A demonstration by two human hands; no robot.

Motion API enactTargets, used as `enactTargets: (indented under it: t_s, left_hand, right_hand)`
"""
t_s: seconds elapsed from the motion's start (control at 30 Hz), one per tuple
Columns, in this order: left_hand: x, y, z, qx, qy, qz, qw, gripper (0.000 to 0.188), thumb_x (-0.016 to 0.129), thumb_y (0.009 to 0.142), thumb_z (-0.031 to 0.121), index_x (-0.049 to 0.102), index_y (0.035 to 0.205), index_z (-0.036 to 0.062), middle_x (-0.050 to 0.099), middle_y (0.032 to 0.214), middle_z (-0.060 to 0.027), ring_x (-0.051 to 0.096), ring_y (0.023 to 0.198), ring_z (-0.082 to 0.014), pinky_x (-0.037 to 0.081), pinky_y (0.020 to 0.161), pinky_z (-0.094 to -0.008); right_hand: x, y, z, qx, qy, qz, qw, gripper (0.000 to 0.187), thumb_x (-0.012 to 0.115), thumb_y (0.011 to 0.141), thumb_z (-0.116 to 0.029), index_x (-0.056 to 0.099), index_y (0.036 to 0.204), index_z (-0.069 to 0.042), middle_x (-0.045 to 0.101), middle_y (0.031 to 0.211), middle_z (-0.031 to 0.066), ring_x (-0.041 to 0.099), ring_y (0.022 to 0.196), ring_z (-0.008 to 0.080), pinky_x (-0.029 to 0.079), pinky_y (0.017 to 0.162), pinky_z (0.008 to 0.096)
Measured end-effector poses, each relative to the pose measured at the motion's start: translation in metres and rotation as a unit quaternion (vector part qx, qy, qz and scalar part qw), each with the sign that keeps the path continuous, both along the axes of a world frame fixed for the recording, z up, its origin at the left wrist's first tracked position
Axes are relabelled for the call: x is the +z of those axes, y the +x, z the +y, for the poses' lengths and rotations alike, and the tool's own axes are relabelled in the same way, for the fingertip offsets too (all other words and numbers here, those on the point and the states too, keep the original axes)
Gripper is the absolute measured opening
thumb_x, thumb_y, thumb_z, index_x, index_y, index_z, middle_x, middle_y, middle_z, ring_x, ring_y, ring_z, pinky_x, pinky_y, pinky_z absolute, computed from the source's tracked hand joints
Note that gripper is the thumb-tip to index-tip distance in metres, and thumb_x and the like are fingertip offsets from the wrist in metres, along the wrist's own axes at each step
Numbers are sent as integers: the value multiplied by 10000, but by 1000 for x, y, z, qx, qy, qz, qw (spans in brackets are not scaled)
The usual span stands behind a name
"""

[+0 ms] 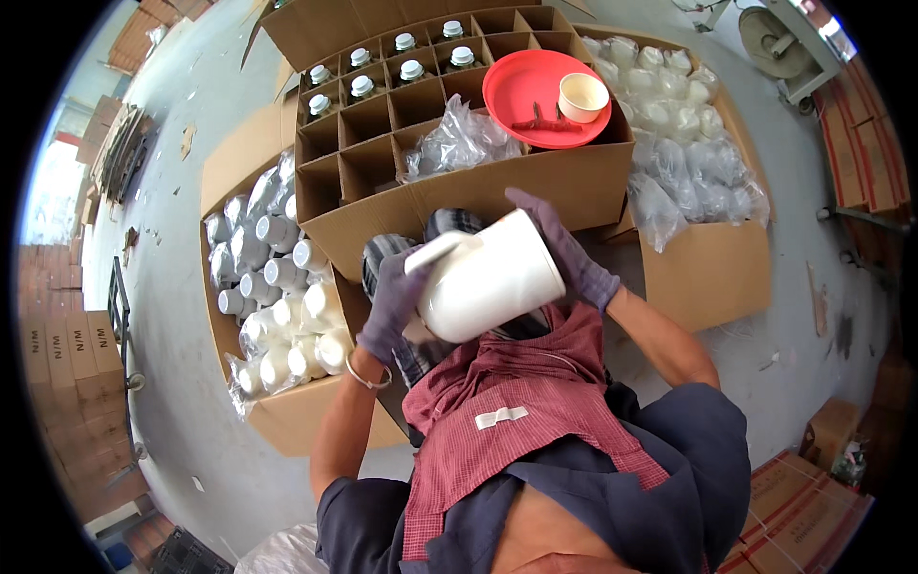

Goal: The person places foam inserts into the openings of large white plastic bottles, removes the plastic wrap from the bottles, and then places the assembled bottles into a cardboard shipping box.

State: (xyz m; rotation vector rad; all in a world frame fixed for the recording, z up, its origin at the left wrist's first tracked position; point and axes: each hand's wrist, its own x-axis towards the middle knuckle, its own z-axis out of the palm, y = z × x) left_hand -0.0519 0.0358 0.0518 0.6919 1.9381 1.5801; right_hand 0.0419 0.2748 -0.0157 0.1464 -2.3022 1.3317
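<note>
A white jug [497,278] with a side handle lies tilted on its side between my hands, above my lap. My left hand [395,298], in a purple-grey glove, grips it at the handle end. Against the opposite, rimmed end presses my right hand [571,253], gloved the same way, its fingers partly hidden behind the jug. Just beyond my knees stands a divided cardboard box [449,191]. Several clear bottles with white caps [411,70] fill some of its far compartments. A crumpled clear plastic bag [461,143] sits in a near one.
On the box's right corner rests a red plate [521,81] with a cream cup [582,97] and a dark red tool. An open carton of plastic-wrapped white items [277,273] flanks me left, another carton [708,263] right. Stacked cartons [794,507] stand behind at right.
</note>
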Motion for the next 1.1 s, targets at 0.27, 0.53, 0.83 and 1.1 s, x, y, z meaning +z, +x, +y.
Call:
enactTargets:
  t_s: [0.27, 0.53, 0.83, 1.1]
  left_hand:
    - [38, 22, 27, -180, -72, 538, 820, 377, 642, 705, 110, 652, 1081, 85, 635, 1201, -83, 556, 1198, -288, 373, 1099, -431]
    - [9, 2, 8, 70, -46, 290, 953, 308, 540, 844, 86, 670, 1095, -37, 696, 1020, -165, 659, 972, -258, 476, 931, -334]
    - [3, -12, -40, 275, 83, 61, 956, 355, 437, 1013, 223, 662, 1071, -46, 684, 999, -97, 646, 894, -157, 527, 766, -306]
    - [-21, 17, -46, 105, 1, 261, 960, 370, 696, 814, 174, 622, 1131, -1, 689, 1025, -171, 691, 894, -297, 543, 742, -355]
  right_hand:
    - [-31, 0, 11, 241, -804, -305, 450, 749, 317, 966, -626, 486, 1349, -5, 547, 1346, 169, 563, 1168, 328, 416, 1034, 425]
    - [49, 9, -6, 126, -419, -148, 887, 652, 517, 963, -342, 255, 1506, -94, 338, 1460, 92, 336, 1335, 199, 259, 1120, 331]
    - [62, -132, 103, -84, 359, -211, 905, 381, 560, 912, -224, 551, 1250, -48, 628, 1151, 135, 624, 1042, 297, 507, 883, 391]
    - [59, -147, 117, -131, 246, -225, 934, 298, 584, 792, -227, 646, 983, -7, 701, 916, 163, 684, 841, 284, 521, 747, 402]
